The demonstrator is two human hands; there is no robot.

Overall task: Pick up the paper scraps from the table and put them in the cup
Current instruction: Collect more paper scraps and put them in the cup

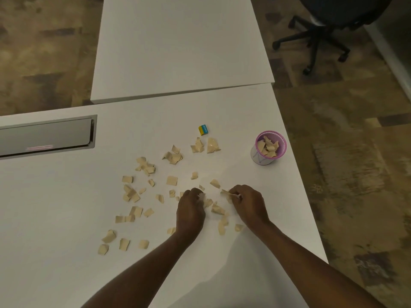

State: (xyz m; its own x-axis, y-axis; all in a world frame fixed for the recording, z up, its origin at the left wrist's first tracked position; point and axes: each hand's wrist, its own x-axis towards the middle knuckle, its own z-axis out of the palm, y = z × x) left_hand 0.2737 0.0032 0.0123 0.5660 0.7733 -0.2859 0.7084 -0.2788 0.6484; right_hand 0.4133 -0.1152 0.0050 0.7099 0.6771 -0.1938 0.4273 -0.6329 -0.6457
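Note:
Several tan paper scraps [172, 180] lie scattered over the white table [66, 196], from the middle toward the near left. A pink-rimmed mesh cup [268, 148] stands near the right edge and holds several scraps. My left hand [190, 207] has its fingers curled over scraps on the table and pinches some. A little to the right, my right hand [249, 202] pinches a scrap at its fingertips. More scraps [217, 210] lie between and just below the two hands.
A small blue and yellow block [203, 129] lies beyond the scraps. A grey cable hatch [46, 135] is set into the table at the left. A second white table [178, 47] adjoins at the back. An office chair [322, 30] stands on the carpet at the far right.

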